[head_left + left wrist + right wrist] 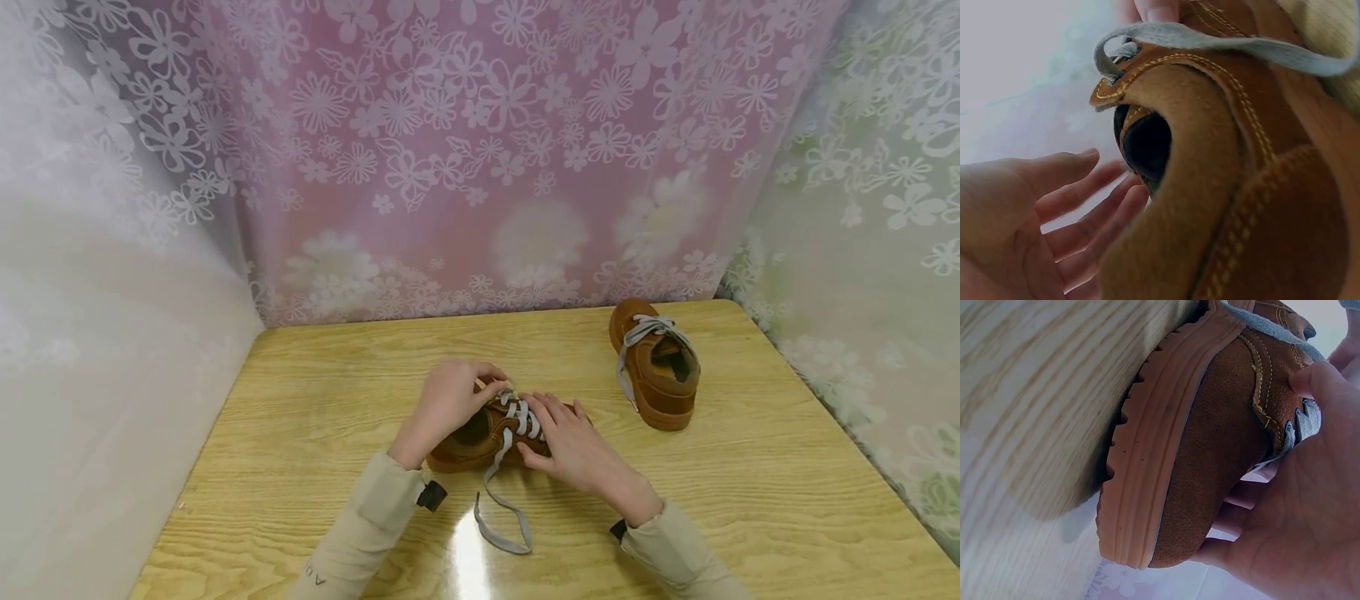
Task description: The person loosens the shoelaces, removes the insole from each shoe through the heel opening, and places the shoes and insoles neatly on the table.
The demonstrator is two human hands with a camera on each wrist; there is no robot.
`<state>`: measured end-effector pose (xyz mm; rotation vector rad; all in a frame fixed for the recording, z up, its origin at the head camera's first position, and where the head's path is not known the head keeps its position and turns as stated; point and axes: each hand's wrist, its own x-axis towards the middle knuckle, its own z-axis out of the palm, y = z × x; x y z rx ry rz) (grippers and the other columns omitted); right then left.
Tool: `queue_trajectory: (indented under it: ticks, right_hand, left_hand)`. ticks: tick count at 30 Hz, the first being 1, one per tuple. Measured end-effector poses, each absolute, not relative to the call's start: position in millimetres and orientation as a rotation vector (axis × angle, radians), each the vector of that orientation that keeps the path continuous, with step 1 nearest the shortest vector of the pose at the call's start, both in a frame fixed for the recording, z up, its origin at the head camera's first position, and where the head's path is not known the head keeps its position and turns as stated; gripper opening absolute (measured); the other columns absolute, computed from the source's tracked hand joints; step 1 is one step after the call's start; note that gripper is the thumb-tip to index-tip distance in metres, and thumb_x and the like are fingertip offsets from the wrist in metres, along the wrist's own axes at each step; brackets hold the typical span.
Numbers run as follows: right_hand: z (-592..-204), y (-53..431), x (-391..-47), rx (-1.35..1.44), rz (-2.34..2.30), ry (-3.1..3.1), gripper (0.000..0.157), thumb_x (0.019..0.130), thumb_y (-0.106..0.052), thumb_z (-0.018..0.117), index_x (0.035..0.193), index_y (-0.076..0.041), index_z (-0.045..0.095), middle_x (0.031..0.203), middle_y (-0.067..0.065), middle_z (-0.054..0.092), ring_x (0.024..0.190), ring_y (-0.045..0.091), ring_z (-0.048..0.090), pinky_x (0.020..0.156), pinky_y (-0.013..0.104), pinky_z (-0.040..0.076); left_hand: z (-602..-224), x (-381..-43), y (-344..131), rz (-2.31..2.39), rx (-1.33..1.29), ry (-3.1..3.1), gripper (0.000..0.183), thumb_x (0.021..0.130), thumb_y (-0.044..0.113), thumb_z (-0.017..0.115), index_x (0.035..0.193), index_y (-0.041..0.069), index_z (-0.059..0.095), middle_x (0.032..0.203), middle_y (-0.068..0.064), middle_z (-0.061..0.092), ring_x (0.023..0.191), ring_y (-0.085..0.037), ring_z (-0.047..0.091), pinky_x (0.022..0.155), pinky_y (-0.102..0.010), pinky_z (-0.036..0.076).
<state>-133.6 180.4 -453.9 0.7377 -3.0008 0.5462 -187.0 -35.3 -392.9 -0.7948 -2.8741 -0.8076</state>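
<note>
A brown lace-up shoe (459, 454) sits on the table, its opening to the left and its toe to the right. My right hand (573, 446) grips it over the front, thumb on the near lacing flap and fingers over the far side, as the right wrist view shows. My left hand (452, 400) reaches across the opening to the top of the laces. Its thumb and fingers (1069, 187) stand apart beside the collar in the left wrist view, some fingertips hidden behind the shoe. One loose grey shoelace (504, 508) trails from the near side onto the table.
A second brown shoe (660, 379) stands at the back right of the wooden table (322, 375), its grey laces tied in a bow. Flowered curtains (480, 167) rise along the back and both sides.
</note>
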Motion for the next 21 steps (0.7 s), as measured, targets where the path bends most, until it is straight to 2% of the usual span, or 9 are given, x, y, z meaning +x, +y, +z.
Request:
queue_trajectory:
  ticks: [4,14,21]
  right_hand:
    - [-455,180,-134,0.742,0.544,-2.984,0.071,0.101,-0.043,0.059,0.156,-0.005,0.036,0.154,0.024,0.042,0.144,0.043,0.037,0.110,0.071,0.028]
    - [-456,178,-135,0.714,0.518,-2.985,0.072,0.099,-0.044,0.060,0.157,-0.007,0.035,0.155,0.023,0.041,0.145,0.041,0.036,0.112,0.068,0.028]
    - [-455,176,-131,0.688,0.389,-2.893,0.071,0.096,-0.044,0.065,0.153,-0.009,0.042,0.143,0.023,0.052,0.132,0.040,0.052,0.108,0.066,0.036]
  left_hand:
    - [-393,-181,-44,-0.804,-0.783,-2.888,0.020,0.100,0.027,0.066,0.113,0.017,0.078,0.104,0.000,0.076,0.079,-0.014,0.071,0.060,-0.025,0.053]
    - [-382,-166,-66,-0.737,-0.755,-2.906,0.020,0.103,0.026,0.062,0.111,0.015,0.076,0.099,0.001,0.075,0.084,-0.016,0.069,0.068,-0.033,0.055]
    - [-375,-165,-70,-0.661,-0.889,-3.009,0.020,0.103,0.020,0.061,0.106,0.009,0.077,0.096,-0.004,0.075,0.077,-0.017,0.068,0.071,-0.036,0.055]
